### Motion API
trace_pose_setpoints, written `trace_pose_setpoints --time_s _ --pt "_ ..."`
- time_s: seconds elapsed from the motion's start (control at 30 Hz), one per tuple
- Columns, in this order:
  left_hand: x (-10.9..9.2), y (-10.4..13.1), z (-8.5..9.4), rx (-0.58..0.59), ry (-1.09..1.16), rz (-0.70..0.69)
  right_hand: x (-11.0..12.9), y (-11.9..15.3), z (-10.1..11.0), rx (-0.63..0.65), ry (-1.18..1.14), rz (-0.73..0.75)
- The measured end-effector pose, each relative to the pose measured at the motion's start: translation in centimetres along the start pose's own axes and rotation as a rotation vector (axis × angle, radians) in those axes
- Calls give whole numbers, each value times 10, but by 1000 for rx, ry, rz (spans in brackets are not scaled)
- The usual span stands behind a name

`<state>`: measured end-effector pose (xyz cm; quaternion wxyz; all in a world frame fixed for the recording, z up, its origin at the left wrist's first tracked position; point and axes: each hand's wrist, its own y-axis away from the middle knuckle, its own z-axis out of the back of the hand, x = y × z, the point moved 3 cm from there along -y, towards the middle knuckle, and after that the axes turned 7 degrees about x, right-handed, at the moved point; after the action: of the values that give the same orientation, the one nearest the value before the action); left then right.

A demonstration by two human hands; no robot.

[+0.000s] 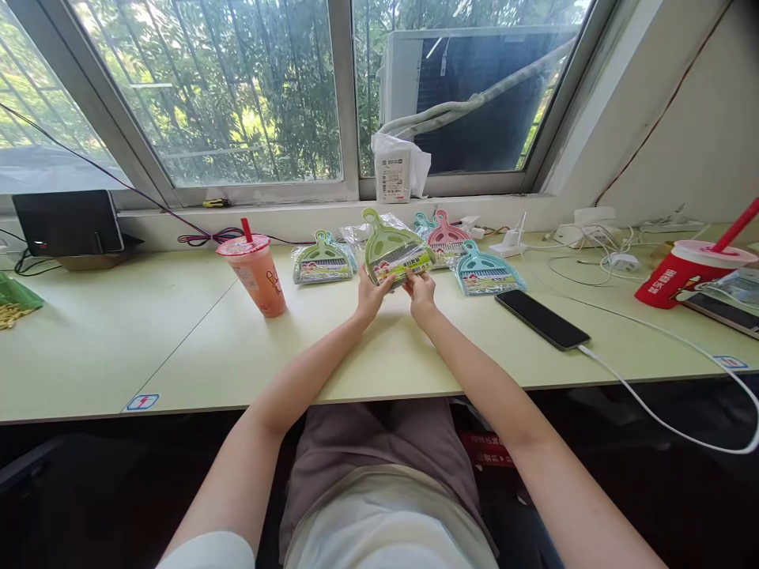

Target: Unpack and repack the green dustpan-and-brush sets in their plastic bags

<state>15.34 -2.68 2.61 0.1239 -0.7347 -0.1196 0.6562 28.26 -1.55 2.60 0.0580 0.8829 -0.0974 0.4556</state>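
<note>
A green dustpan-and-brush set (394, 245) in clear plastic is held up over the table, its handle pointing away from me. My left hand (373, 296) grips its lower left corner, and my right hand (420, 291) pinches its lower right edge. Left of it lies another green set (323, 259) in clear wrapping. Behind and to the right are a pink set (447, 235) and a partly hidden teal one (424, 223). A blue set (485, 270) rests right of my right hand.
A pink drink cup (254, 276) stands at left, a black phone (542, 318) with a white cable at right. Farther right is a red cup (691, 273). A dark tablet (68, 225) and a white package (394, 170) are near the window.
</note>
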Motion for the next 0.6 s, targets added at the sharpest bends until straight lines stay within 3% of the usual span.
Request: trace_pose_setpoints --time_s 0.13,0.27,0.43,0.6 --pt "0 -9 1 81 100 72 6 -2 5 -40 -25 -16" --pt "3 -13 11 88 130 178 5 -2 3 5 -26 -46" --pt "4 -9 15 100 114 202 -3 -3 1 63 21 -96" --pt "4 -9 15 153 95 185 -3 -15 8 44 115 -192"
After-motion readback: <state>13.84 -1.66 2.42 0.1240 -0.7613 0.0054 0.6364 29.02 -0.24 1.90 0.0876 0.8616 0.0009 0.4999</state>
